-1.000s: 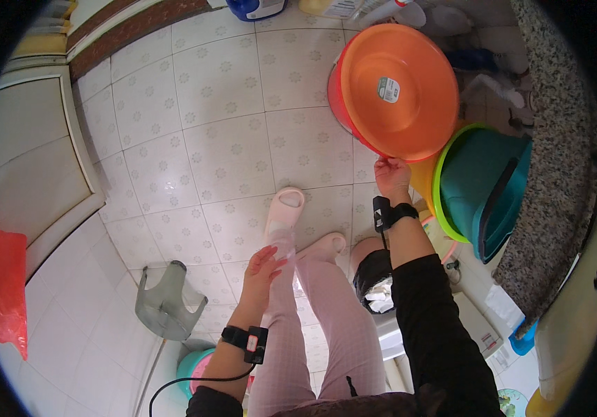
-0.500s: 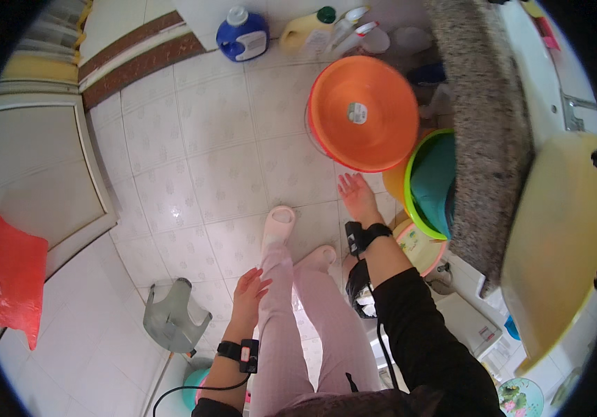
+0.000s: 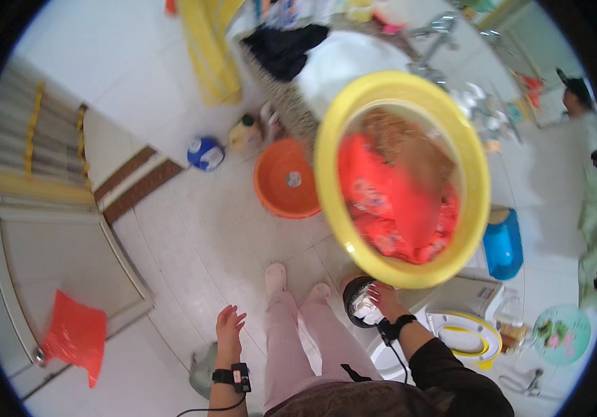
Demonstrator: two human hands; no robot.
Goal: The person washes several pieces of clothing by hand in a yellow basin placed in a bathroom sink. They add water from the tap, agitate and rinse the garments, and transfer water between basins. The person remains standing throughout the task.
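Observation:
My left hand hangs with its fingers apart and holds nothing, to the left of my legs. My right hand is just below the rim of a large yellow basin, its fingers loosely spread. Whether it touches the rim I cannot tell. Behind it in the picture is a dark-lined waste bin with crumpled white paper in it. Inside the yellow basin lie bright red patterned cloth and brown fabric, slightly blurred. An orange basin stands on the floor ahead.
A white sink with a chrome tap lies beyond the yellow basin, black cloth on its stone counter. Blue and cream bottles stand near the wall. A toilet is at right, a red bag at left.
The view has swung toward the sink, bringing the yellow basin's contents into sight. My right hand has drawn back from beside the orange basin. My left hand stays low and empty.

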